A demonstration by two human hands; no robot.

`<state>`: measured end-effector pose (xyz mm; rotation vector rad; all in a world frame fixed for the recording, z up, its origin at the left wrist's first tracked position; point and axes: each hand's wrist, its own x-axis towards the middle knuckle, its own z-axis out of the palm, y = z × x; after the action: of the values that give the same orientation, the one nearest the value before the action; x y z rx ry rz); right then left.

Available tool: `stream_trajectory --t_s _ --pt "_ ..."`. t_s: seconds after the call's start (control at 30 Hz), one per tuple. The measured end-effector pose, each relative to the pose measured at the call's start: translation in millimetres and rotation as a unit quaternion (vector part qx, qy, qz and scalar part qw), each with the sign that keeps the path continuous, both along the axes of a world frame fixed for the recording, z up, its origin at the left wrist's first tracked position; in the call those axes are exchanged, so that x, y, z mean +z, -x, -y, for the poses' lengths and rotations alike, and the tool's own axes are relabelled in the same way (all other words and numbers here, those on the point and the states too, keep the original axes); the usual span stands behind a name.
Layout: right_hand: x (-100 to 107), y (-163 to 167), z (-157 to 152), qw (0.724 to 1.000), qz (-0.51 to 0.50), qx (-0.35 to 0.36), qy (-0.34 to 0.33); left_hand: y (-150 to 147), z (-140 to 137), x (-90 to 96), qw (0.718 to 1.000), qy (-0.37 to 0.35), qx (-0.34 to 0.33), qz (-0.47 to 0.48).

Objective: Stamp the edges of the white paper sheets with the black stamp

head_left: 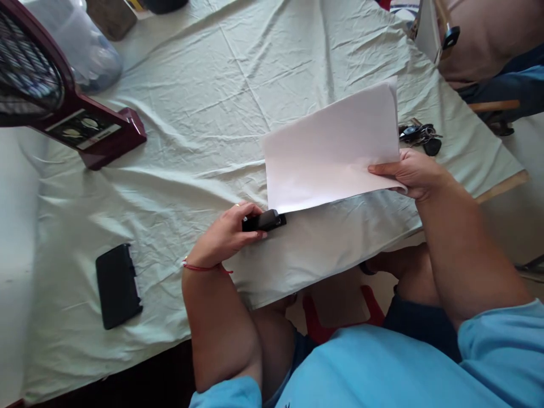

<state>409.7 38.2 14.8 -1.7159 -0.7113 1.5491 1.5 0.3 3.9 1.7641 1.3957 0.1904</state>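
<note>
Apparently for alignment, the left hand (227, 233) curls its fingers round a black stapler (269, 220) by the near left corner of the paper (327, 147), whose right end the right hand (419, 174) pinches, the next move calling for steadiness.

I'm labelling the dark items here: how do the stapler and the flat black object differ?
The stapler is held in the left hand; the flat black object lies untouched on the cloth.
The stapler is slim and partly hidden by the hand; the flat black object is broader and in plain view.
Both are black.
</note>
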Motion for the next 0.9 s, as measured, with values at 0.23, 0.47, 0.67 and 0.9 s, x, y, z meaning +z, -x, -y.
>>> stream_trajectory --t_s 0.23,0.47,0.67,0.9 --pt "-27.0 -18.5 -3.7 0.998 0.034 0.021 -0.043 2.5 3.9 4.8 0.996 0.007 0.063 0.058" --pt "-6.8 -13.4 -0.1 0.998 0.055 -0.012 -0.02 4.0 2.9 1.4 0.993 0.011 0.087 0.076" --pt "-0.2 -11.1 3.0 0.998 0.063 -0.011 -0.007 5.2 1.9 -1.2 0.993 0.013 0.092 0.067" --pt "-6.3 -8.8 1.4 0.999 0.044 0.021 -0.024 -3.4 1.2 2.0 0.994 -0.017 0.1 0.052"
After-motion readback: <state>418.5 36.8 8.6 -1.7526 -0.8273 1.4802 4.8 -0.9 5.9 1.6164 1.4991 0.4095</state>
